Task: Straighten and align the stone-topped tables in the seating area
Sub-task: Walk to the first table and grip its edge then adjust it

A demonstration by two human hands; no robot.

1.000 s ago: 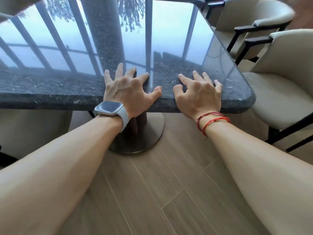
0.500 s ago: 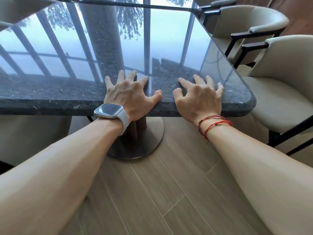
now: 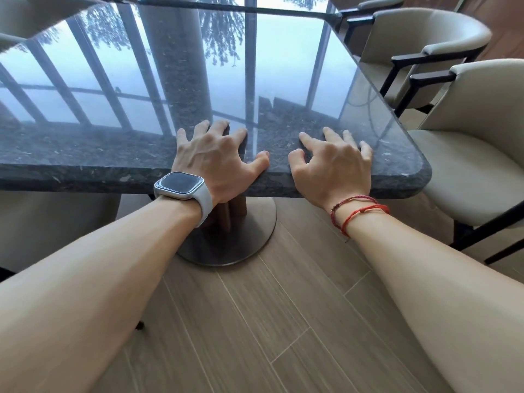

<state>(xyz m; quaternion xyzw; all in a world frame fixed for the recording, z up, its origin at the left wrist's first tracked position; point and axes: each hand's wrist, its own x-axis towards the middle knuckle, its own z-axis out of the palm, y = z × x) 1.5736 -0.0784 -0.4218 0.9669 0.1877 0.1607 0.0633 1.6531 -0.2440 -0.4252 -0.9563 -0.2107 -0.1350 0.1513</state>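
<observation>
Resting splayed on the table [image 3: 85,154] edge: left hand [image 3: 215,157], right hand [image 3: 334,163] (side by side).

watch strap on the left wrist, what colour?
White strap, with a dark screen in a silver case; the head view shows it clearly.

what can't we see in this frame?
Head view only:
- Table far-left corner: cut by the frame edge.
- Pedestal: mostly behind the left hand and tabletop.
- Both palms: hidden by the hands' backs; right hand contact unclear.
- Table alignment: no second table visible.
</observation>
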